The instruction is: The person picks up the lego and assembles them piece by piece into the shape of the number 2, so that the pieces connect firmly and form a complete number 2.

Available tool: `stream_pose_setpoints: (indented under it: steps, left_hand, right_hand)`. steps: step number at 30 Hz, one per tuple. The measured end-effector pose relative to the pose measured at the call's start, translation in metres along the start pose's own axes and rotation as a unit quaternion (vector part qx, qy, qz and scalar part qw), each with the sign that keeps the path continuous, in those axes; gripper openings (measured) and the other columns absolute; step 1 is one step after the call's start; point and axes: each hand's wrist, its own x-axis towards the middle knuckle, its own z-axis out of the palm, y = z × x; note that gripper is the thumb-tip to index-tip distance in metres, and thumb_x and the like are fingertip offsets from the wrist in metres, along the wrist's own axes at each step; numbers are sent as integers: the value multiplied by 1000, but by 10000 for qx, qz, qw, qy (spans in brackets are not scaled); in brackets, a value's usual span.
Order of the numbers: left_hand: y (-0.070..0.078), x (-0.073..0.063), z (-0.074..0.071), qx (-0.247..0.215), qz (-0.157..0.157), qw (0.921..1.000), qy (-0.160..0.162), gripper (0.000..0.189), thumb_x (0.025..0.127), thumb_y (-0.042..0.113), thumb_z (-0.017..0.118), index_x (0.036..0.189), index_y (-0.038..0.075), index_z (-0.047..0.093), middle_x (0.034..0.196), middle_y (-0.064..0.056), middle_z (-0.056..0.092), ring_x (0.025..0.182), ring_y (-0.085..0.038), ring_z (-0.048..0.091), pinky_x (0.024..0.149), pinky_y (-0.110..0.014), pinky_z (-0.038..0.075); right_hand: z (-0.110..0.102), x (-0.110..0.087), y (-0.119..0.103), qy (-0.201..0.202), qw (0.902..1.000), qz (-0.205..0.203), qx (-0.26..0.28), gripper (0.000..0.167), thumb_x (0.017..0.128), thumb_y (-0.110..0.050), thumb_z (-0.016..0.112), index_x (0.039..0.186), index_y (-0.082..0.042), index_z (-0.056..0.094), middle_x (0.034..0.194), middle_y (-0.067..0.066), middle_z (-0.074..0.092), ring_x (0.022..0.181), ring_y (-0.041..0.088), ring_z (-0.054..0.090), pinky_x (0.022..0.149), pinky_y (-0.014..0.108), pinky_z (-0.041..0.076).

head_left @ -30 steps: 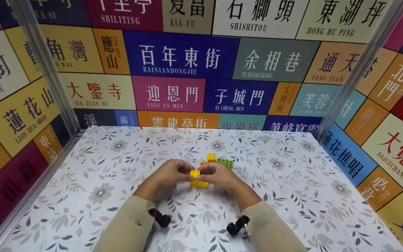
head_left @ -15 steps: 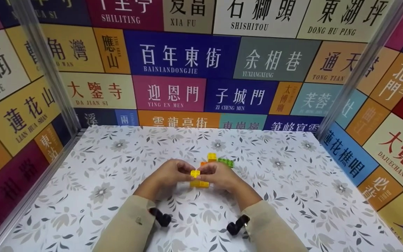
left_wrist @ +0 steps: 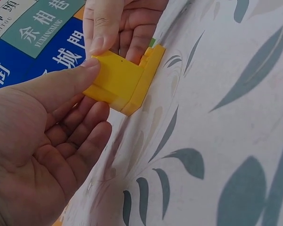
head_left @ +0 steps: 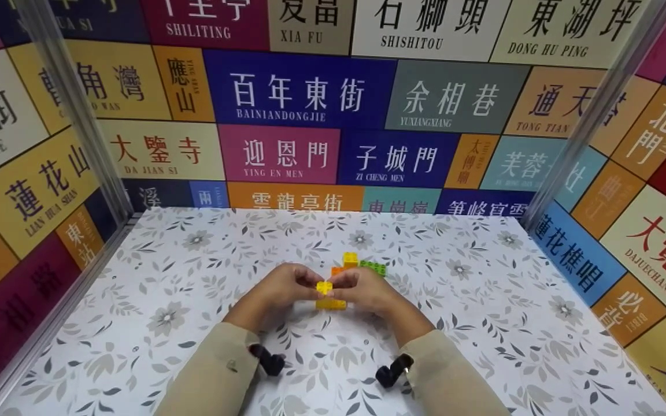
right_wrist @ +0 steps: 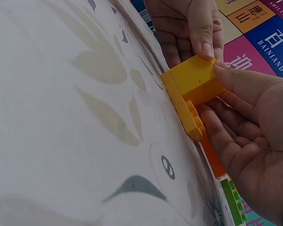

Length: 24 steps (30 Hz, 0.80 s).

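A tall yellow toy building brick [head_left: 324,287] stands on one end of a flat yellow brick [head_left: 337,304], forming an L shape. My left hand [head_left: 288,284] pinches the tall brick from the left, its thumb against the brick's near face. From the other side, my right hand [head_left: 369,289] pinches the same brick between thumb and fingers. In the left wrist view, both thumbs press near the top of the tall brick [left_wrist: 120,75]. The right wrist view shows studs along the bare part of the flat brick [right_wrist: 183,109], close to the tabletop.
Behind my right hand are an orange brick [head_left: 337,270], partly hidden, another yellow brick [head_left: 350,259] and a green studded brick [head_left: 374,268]. They sit on a table covered with leaf-patterned cloth [head_left: 165,346]. Panels with printed signs [head_left: 304,92] enclose the back and sides.
Both hands and the yellow bricks they hold have shifted very slightly to the right. The grip looks the same, and the bricks behind stay in place.
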Motion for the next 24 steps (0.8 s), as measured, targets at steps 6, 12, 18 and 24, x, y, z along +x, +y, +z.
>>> stream_pose_setpoints:
  steps: [6, 12, 18, 24]
  left_hand:
    - [2, 1, 0, 149, -45, 9999, 6, 25, 86, 14, 89, 109, 19, 80, 108, 1, 79, 103, -17, 72, 103, -40, 57]
    - [4, 0, -1, -73, -308, 9995, -62, 24, 87, 13, 88, 108, 21, 80, 109, 1, 78, 107, -19, 71, 106, -42, 55]
    - [4, -1, 0, 109, -197, 9997, -47, 25, 86, 16, 89, 110, 20, 79, 109, 2, 78, 105, -18, 72, 103, -39, 58]
    - [6, -1, 1, -144, -476, 9988, -14, 27, 85, 16, 90, 109, 21, 79, 112, 1, 77, 108, -19, 70, 106, -40, 55]
  right_hand:
    - [-1, 2, 2, -9, 9999, -107, -96, 27, 93, -28, 85, 118, -16, 80, 113, 1, 80, 102, 13, 72, 89, 27, 59]
    - [-3, 2, 3, -14, 10000, -33, -87, 31, 92, -31, 86, 119, -17, 80, 115, 1, 80, 105, 15, 72, 94, 31, 59]
    - [-12, 2, 6, 143, 9995, 180, 233, 41, 92, -33, 86, 128, -13, 76, 124, 3, 79, 114, 18, 73, 101, 34, 60]
    - [-26, 4, 12, 528, 9954, 520, 610, 36, 93, -21, 85, 128, -14, 76, 124, 4, 78, 112, 19, 73, 97, 33, 61]
